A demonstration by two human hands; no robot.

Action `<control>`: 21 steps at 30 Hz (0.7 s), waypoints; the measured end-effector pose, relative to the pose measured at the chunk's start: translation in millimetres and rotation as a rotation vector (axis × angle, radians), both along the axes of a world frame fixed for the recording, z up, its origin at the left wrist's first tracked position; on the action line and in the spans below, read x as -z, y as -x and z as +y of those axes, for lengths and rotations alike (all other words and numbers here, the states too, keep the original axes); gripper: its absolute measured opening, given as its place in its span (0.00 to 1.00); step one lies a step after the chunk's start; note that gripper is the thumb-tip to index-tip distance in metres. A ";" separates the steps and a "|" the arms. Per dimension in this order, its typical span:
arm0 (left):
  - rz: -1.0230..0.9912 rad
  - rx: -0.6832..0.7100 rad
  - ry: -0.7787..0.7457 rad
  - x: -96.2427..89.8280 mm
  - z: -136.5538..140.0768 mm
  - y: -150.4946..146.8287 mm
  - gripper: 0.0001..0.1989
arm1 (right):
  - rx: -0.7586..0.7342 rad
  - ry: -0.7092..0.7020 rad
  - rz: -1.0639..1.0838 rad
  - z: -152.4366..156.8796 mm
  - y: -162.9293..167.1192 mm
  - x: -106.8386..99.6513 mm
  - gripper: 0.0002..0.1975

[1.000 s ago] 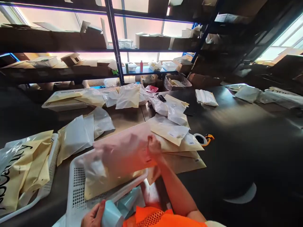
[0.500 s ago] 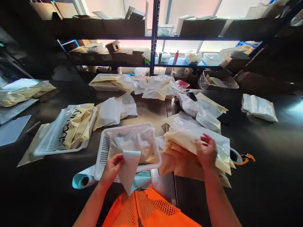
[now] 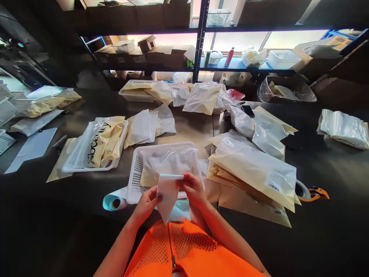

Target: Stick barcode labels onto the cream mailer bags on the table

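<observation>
Two bare hands share one pale sheet (image 3: 168,192): the left hand (image 3: 148,203) pinches its left side between thumb and fingers, while the right hand (image 3: 195,191) closes on its upper right corner. Between them the sheet narrows to a point below the grip, above an orange vest (image 3: 184,246).

Just beyond the grip, I see a white basket (image 3: 137,164) with a cream-and-clear bag (image 3: 170,163) lying in it. Close by on the left, a pale blue roll (image 3: 115,202) rests on its side on a dark table (image 3: 86,215). To the right of the grip, cream bags (image 3: 250,161) lie in a pile, the top one bearing a barcode label (image 3: 275,182); an orange tape dispenser (image 3: 319,194) sits just past them.

Farther left, a second basket (image 3: 122,148) carries a bag printed "beauty" (image 3: 107,140). Ahead of the right hand, past the pile, lies a dark phone (image 3: 248,111). Farthest from the hands, a red bottle (image 3: 229,57) stands on a shelf (image 3: 236,72), leaning in this view.
</observation>
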State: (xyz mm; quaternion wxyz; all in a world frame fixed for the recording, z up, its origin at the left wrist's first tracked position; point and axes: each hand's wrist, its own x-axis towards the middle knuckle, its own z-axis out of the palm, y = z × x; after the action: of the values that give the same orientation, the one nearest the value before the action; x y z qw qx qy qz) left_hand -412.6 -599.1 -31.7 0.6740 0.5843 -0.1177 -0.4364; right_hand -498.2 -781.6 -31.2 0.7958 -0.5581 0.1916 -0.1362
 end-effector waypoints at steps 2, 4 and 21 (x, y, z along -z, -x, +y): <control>-0.020 0.066 0.028 0.5 -1.0 0.9 0.25 | 0.031 0.003 0.003 -3.2 1.1 -7.9 0.18; -0.017 0.071 0.069 -0.7 -2.4 0.2 0.28 | 0.092 0.004 -0.021 -6.7 2.8 -14.1 0.18; -0.607 0.047 -0.128 -7.4 13.2 3.0 0.17 | -0.163 0.380 -0.449 14.4 39.6 -57.5 0.14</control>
State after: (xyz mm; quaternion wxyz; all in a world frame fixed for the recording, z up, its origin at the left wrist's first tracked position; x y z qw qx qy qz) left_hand -415.5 -585.9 -24.3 0.5597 0.7262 -0.2995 -0.2641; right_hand -537.8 -767.2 26.4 0.7080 -0.6663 -0.0636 -0.2251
